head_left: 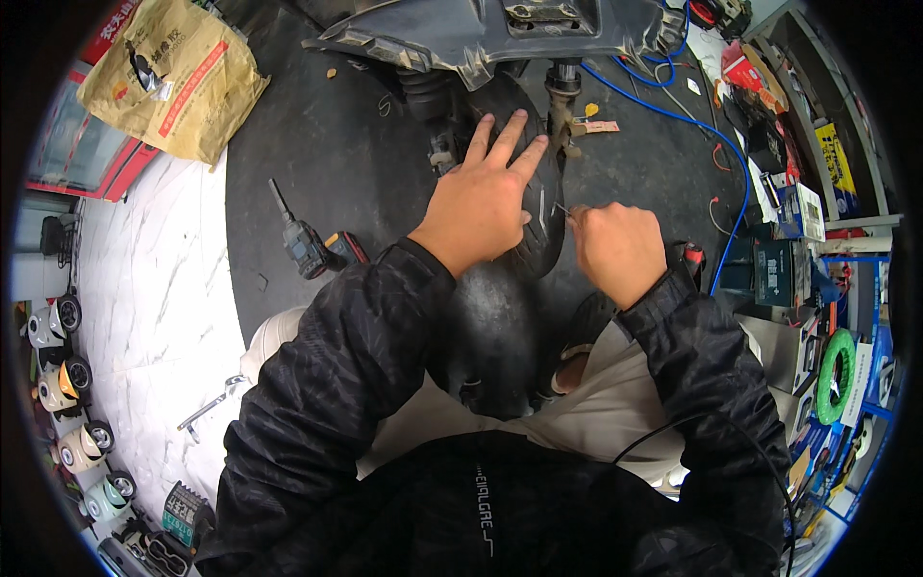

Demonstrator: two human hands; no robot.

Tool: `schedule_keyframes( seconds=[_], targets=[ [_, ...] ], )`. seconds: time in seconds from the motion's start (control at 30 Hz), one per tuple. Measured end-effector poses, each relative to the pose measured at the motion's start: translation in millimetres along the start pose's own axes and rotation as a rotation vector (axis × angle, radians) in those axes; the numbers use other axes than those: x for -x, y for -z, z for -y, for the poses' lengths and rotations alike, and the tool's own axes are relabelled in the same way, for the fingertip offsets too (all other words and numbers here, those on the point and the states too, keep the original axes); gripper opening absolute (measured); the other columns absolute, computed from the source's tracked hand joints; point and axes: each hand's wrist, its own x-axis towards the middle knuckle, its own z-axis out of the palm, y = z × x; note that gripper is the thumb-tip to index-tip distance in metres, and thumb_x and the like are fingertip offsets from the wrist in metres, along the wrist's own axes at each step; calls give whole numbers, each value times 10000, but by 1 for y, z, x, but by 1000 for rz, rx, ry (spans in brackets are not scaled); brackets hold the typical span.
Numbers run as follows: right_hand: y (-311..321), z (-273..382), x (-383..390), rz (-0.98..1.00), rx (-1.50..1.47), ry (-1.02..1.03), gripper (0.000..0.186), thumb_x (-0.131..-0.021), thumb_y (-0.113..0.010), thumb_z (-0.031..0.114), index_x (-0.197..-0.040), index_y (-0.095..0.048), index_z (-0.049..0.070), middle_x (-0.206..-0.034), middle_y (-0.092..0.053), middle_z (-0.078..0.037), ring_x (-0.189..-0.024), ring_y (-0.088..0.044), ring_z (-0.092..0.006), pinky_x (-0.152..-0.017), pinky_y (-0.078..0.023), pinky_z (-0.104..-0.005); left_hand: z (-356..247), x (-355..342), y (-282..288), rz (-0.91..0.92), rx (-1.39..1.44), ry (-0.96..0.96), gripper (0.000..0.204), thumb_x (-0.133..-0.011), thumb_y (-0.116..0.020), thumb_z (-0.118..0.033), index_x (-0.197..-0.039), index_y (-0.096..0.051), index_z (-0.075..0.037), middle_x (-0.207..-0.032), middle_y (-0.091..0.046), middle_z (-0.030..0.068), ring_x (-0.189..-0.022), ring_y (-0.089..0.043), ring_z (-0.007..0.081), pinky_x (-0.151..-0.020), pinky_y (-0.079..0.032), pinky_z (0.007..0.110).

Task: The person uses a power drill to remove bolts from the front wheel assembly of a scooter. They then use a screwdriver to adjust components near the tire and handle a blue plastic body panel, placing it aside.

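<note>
The front wheel's black tyre [550, 231] stands between the fork legs of a scooter, under its dark, dusty body panel [413, 38]. My left hand [481, 197] lies across the tyre with its fingers spread. Close to the tyre's right side, my right hand [620, 248] is closed in a pinch. A thin metal tool [561, 207] pokes out from its fingertips toward the tyre; the rest of it is hidden in the hand. Nearer to me, between my legs, a scuffed black mudguard [495, 322] covers part of the wheel.
A cordless power tool [306, 245] with a long bit rests on the dark mat [260, 197] at left. Blue hose [735, 154] curves along the right, beside cluttered boxes [784, 269] and shelves. A brown paper sack [178, 87] stands far left. Small scooters [87, 447] line the left edge.
</note>
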Motion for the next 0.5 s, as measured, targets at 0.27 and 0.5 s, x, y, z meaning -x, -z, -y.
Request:
schedule_keyframes(
  seconds=[0.27, 0.5],
  targets=[
    [0, 0, 0, -5, -15, 1, 187, -976, -714, 233, -874, -786, 93, -684, -696, -176, -649, -711, -378, -592, -549, -476, -1, 0, 1, -7, 14, -4, 929, -831, -860, -164, -1656, -433, -148, -1779, -267, 131, -1615, -277, 452, -1105, -567, 535],
    [0, 1, 2, -4, -57, -8, 182, -971, -722, 228, -859, -778, 96, -677, -690, -169, -653, -709, -380, -587, -544, -477, -3, 0, 2, 10, -3, 9, 925, -844, -862, -174, -1660, -426, -155, -1782, -258, 126, -1619, -271, 445, -1119, -560, 528]
  ],
)
